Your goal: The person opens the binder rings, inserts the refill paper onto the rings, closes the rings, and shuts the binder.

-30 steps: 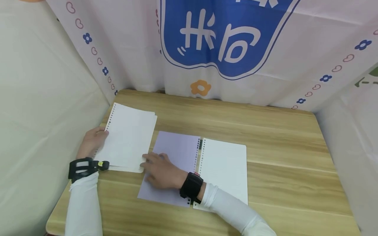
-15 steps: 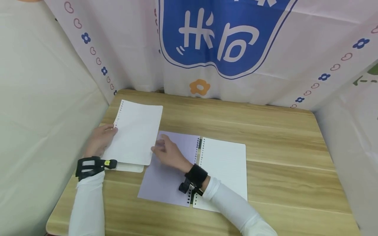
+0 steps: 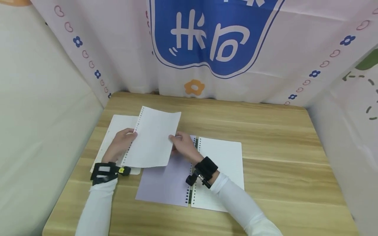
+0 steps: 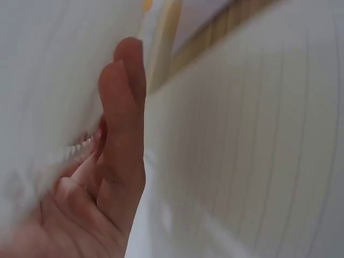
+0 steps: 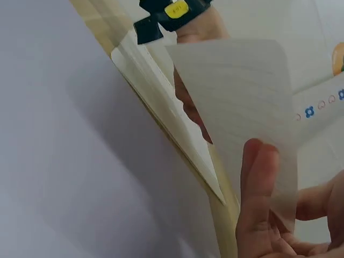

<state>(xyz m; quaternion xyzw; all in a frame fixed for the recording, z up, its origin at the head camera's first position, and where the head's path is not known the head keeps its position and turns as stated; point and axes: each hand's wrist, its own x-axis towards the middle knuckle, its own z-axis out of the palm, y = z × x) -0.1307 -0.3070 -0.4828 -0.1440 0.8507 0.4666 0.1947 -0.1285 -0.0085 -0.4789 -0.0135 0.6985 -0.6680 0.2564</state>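
Observation:
Raised above the table is a white loose-leaf sheet (image 3: 156,134) with punched holes down its left side. My left hand (image 3: 119,144) pinches that holed edge, and my right hand (image 3: 186,147) pinches the opposite edge. From the right wrist, the faintly lined sheet (image 5: 236,91) stands tilted between thumb and fingers of the right hand (image 5: 260,199). In the left wrist view, fingers of the left hand (image 4: 121,129) lie behind the paper. More loose-leaf paper (image 3: 116,126) lies below, partly covered. An opened binder notebook has its lilac cover (image 3: 162,186) under the right hand.
White pages (image 3: 221,164) form the notebook's right half, partly beneath the right forearm. Dark binding strip (image 3: 190,195) shows between the halves. A wooden table (image 3: 283,164) carries everything; a printed curtain (image 3: 127,49) hangs along its back edge.
The left hand has lifted the sheet off the paper pile and carried it right, towards the notebook. My right hand has risen from the lilac cover and now pinches the sheet's right edge.

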